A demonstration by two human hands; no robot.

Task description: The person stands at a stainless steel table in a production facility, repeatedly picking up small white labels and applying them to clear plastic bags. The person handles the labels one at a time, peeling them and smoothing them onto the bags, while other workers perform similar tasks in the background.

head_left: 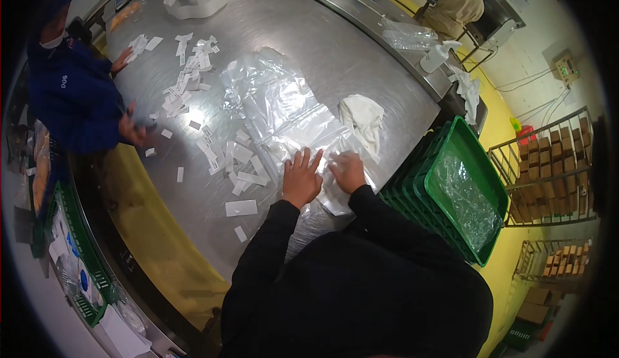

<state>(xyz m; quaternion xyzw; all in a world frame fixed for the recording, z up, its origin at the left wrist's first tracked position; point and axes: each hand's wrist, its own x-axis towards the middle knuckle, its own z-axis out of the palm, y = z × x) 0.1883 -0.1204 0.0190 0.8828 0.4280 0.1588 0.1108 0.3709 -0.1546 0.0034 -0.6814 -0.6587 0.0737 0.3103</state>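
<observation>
A stack of clear plastic bags (284, 103) lies on the steel table (322, 32) in front of me. My left hand (302, 179) rests flat on the near end of the bags, fingers spread. Close beside it, my right hand (349, 171) bends its fingers down onto the plastic. Whatever those fingertips may pinch is too small to make out. A crumpled white cloth (362, 120) lies just beyond the right hand. Left of the bags, white paper labels (242, 158) are scattered, with a larger blank one (241, 208) nearer me.
Stacked green crates (474, 164) stand at the table's right corner, clear plastic film in the top one. A co-worker in blue (74, 93) reaches over the left edge. A rack of brown blocks (551, 164) stands far right. A spray bottle (438, 56) sits on the back ledge.
</observation>
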